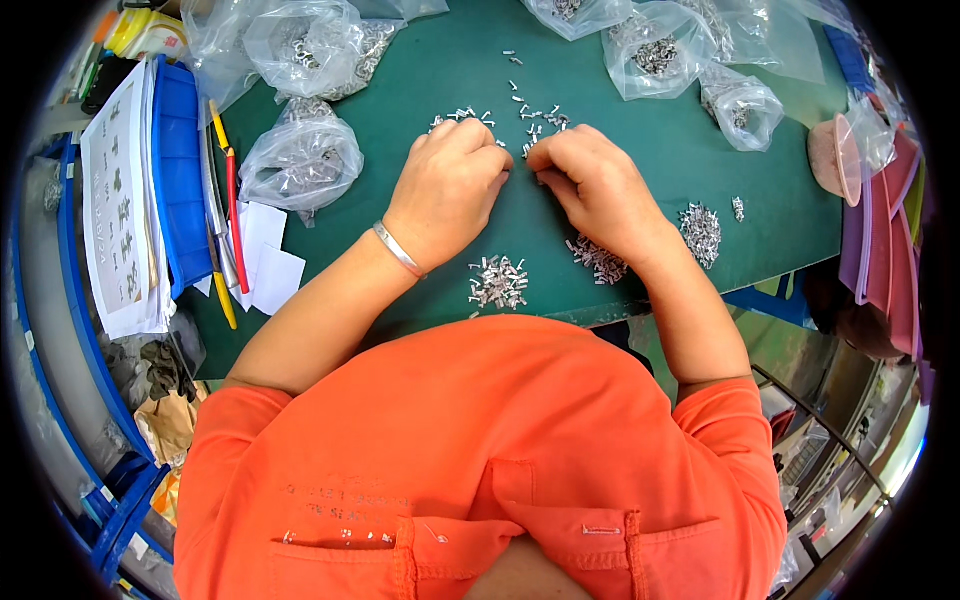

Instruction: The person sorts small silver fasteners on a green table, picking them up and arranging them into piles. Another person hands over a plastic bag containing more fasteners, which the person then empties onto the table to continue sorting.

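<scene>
Over the green table, my left hand, with a silver bangle at the wrist, is closed with its fingers curled. Facing it, a small gap away, my right hand is curled with thumb and fingers pinched. Whatever the fingertips grip is too small or hidden to make out. Small silvery metal pieces lie scattered just beyond the fingertips, and a few more metal pieces touch the far side of my left hand. Nearer me sits a pile of metal pieces; a darker pile is partly under my right wrist.
Right of my right forearm are another pile and a tiny cluster. Clear bags of metal parts stand left and far right. A blue bin, papers and a red pen line the left; a pink cup sits right.
</scene>
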The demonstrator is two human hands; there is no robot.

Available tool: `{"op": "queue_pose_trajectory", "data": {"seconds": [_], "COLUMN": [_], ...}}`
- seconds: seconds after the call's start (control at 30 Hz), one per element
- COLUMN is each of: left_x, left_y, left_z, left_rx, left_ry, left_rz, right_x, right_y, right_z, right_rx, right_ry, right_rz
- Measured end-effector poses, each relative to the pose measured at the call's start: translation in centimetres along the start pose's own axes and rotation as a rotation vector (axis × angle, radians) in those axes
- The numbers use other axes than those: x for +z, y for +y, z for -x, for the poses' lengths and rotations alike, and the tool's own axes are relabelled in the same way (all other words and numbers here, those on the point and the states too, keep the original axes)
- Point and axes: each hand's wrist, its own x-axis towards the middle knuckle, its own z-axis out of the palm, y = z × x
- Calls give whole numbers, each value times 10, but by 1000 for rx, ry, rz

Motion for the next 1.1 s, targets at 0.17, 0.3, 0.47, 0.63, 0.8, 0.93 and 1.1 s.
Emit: {"op": "queue_pose_trajectory", "data": {"seconds": [0.17, 0.3, 0.47, 0.63, 0.8, 0.93, 1.1], "left_x": [-9, -9, -12, -19, -16, -17, -16], "left_y": [-1, -2, -1, -4, -7, -5, -8], "left_z": [2, 3, 3, 15, 26, 26, 26], "left_rx": [-39, -38, -73, -136, -164, -173, -159], "left_ry": [72, 114, 127, 134, 104, 114, 94], "left_rz": [73, 74, 96, 94, 84, 105, 97], "right_x": [-9, -2, 19, 10, 2, -4, 12], "right_y": [3, -3, -9, -3, -4, -1, -9], "right_z": [4, 0, -11, -7, -1, -1, -3], "right_rx": [85, 4, -109, -86, -65, 36, -58], "right_ry": [31, 61, 48, 51, 41, 122, 2], "right_rz": [19, 6, 64, 74, 87, 67, 57]}}
